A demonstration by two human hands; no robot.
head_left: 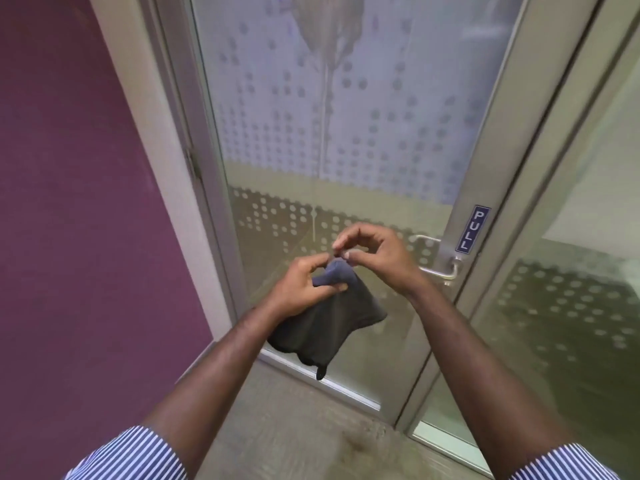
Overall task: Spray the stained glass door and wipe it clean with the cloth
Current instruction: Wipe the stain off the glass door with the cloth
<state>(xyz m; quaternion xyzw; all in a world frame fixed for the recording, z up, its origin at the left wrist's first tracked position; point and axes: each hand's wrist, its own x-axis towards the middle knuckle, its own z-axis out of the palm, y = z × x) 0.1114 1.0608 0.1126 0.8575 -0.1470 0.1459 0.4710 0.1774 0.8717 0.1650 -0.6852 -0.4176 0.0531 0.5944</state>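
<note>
While both hands, left hand [300,285] and right hand [375,252], pinch the dark cloth [322,327] before the dotted glass door [346,133], a purple wall [69,202] flanks the door's left and streaks run down its pane.

An office — frosted-dot glass door [346,133] with PULL sign [472,229].

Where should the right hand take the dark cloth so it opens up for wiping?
Probably pinch the bunched top corner of the cloth, coming from above right. The left hand already grips it there, and the rest hangs slack below, so pulling that corner sideways should spread it.
</note>
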